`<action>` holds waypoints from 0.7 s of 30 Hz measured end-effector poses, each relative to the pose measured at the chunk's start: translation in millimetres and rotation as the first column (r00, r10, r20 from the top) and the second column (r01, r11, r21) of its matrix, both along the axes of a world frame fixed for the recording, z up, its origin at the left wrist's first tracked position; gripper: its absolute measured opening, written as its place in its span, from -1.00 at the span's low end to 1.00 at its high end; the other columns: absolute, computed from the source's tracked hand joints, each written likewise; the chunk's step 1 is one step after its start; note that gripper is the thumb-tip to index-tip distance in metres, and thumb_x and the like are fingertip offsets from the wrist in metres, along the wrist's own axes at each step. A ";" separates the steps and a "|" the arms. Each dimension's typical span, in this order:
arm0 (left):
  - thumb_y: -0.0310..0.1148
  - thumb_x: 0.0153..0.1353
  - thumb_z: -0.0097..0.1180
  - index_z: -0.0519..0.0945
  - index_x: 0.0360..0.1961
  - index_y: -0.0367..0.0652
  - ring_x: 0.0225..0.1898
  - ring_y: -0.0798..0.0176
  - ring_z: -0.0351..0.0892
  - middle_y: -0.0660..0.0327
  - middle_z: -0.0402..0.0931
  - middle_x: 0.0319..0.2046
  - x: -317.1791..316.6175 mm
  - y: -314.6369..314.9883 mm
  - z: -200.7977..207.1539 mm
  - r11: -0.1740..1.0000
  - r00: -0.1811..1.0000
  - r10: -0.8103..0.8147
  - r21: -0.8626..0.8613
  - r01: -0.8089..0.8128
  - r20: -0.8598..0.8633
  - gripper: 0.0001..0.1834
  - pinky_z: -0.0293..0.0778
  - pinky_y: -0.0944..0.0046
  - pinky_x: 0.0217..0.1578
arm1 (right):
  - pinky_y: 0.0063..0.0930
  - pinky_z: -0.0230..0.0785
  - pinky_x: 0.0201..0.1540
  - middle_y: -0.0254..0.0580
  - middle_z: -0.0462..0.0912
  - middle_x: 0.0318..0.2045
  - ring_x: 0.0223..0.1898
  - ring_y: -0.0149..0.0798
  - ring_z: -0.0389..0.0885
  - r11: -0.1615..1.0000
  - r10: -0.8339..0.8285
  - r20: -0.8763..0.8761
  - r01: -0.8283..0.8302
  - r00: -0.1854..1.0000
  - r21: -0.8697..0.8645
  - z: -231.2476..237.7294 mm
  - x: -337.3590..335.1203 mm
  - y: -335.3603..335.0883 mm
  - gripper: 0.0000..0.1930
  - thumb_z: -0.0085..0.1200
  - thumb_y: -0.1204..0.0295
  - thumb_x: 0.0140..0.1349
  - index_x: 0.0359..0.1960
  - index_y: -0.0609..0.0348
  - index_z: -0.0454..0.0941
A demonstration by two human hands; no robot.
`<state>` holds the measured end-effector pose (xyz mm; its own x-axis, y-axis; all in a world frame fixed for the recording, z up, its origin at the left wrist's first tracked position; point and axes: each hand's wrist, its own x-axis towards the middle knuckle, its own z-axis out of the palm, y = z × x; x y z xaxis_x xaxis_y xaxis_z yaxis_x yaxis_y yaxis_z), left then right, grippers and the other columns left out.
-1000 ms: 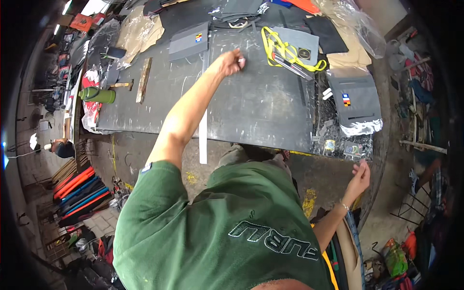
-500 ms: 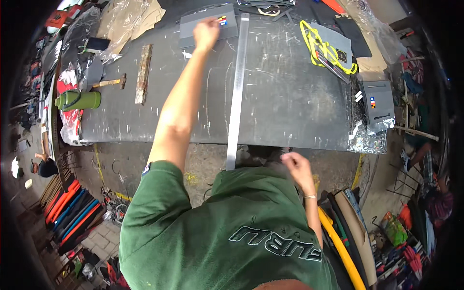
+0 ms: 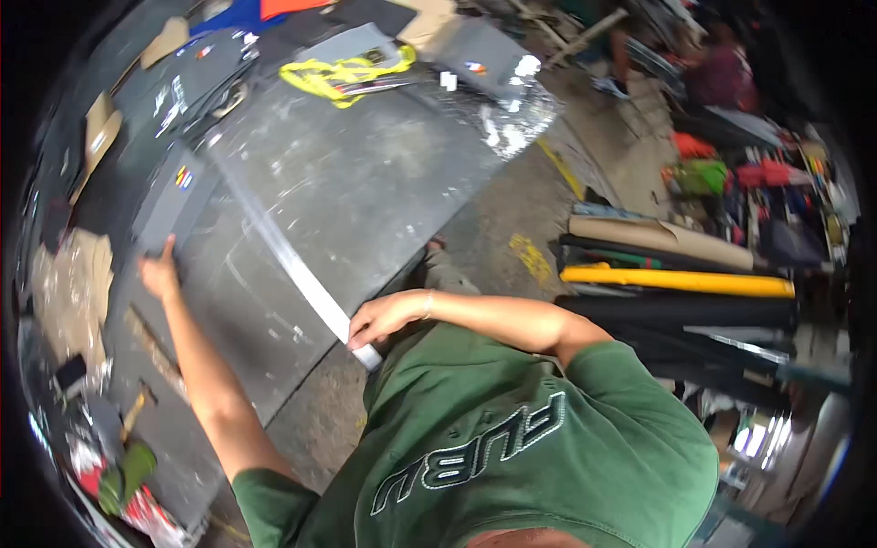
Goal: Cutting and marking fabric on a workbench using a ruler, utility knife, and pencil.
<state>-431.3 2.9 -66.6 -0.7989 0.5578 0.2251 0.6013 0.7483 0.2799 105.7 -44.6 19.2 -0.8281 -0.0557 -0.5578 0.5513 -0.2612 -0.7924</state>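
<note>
My left hand reaches to the near edge of a flat dark grey piece with a small coloured patch. Its index finger is stretched out at that edge; the other fingers are partly blurred. A long metal straightedge lies slantwise across the dark worktable, beside the grey piece. Its near end sticks out over the table's edge, close to my body. There my right hand is closed on the straightedge, thumb and fingertips at its side. My right forearm crosses in front of my green shirt.
A yellow cord lies on grey pieces at the far side, near another grey piece with a patch. At left are a wooden strip, a hammer and a green flask. Material rolls lie at right.
My view and body have turned to the right. My right hand has gone from free beside my waist to the straightedge's near end. My left hand has shifted to the grey piece's near edge.
</note>
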 end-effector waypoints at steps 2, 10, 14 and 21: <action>0.47 -0.19 0.44 0.56 0.20 -0.31 0.15 -0.17 0.62 -0.13 0.64 0.10 -17.7 8.3 -4.4 0.999 0.999 0.029 -0.025 -0.030 -0.042 0.15 0.49 -0.07 0.19 | -0.36 0.53 0.01 -0.20 0.70 0.00 -0.02 -0.26 0.63 0.977 -0.177 0.005 0.176 0.984 -0.117 -11.0 -3.5 -8.1 -0.48 0.17 0.01 0.44 0.14 0.22 0.64; 0.23 0.24 0.27 0.73 -0.09 -0.21 -0.17 -0.06 0.78 0.03 0.70 0.04 -20.4 -13.6 -5.8 0.999 0.983 0.019 -0.022 -0.023 -0.180 -0.36 0.63 -0.03 -0.13 | -0.45 0.47 -0.33 -0.34 0.73 -0.39 -0.37 -0.48 0.62 0.805 -0.507 -0.005 0.475 0.862 0.354 39.9 51.5 36.4 -0.58 0.36 0.05 0.27 -0.15 0.19 0.72; -0.06 0.32 0.26 0.74 -0.05 -0.02 -0.03 -0.05 0.73 0.09 0.74 -0.08 34.7 9.3 45.8 0.891 0.992 -0.093 0.438 0.119 -0.079 -0.67 0.57 0.07 0.03 | -0.44 0.51 -0.20 -0.35 0.71 -0.42 -0.32 -0.50 0.64 0.642 -0.520 0.122 0.293 0.845 0.708 43.8 135.9 54.9 -0.58 0.40 0.11 0.25 -0.08 0.19 0.70; -0.22 0.41 0.25 0.67 0.06 -0.06 -0.15 0.39 0.63 0.30 0.69 -0.12 63.8 -26.2 159.1 0.658 0.833 -0.329 0.741 -0.136 0.445 -0.72 0.54 0.33 -0.25 | -0.56 0.31 -0.58 -0.44 0.42 -0.57 -0.60 -0.50 0.51 0.547 -0.747 0.001 0.613 0.665 0.570 -4.3 243.1 58.3 -0.56 0.42 0.50 0.20 -0.46 0.06 0.24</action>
